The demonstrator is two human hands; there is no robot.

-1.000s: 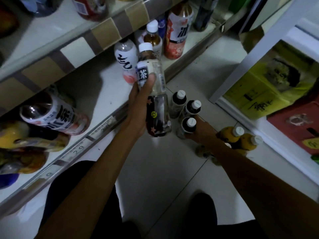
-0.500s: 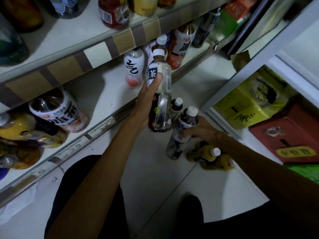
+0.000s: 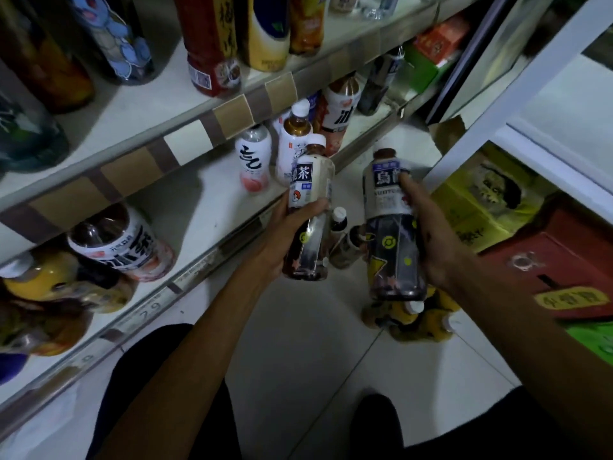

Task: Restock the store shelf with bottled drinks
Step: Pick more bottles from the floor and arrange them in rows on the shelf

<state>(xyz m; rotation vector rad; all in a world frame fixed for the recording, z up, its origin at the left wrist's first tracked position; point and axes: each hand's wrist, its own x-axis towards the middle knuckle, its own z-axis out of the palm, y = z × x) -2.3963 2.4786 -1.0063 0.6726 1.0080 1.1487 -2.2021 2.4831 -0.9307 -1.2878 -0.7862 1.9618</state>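
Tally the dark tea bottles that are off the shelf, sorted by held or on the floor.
Held: 2. The left hand grips the cream-labelled tea bottle, and the right hand grips the blue-labelled tea bottle.
On the floor: 2. These are the white-capped floor bottle and the second floor bottle.
Total: 4

Single head cam, wide-angle. Sits above & in front of the lower shelf (image 3: 199, 207), facing fwd & steeply down; shelf runs diagonally across frame's left. Close range: left hand (image 3: 292, 234) w/ white-cap bottle (image 3: 311, 190) at shelf's front edge, right hand (image 3: 441, 250) w/ dark-cap bottle (image 3: 386, 200) just beyond that edge.
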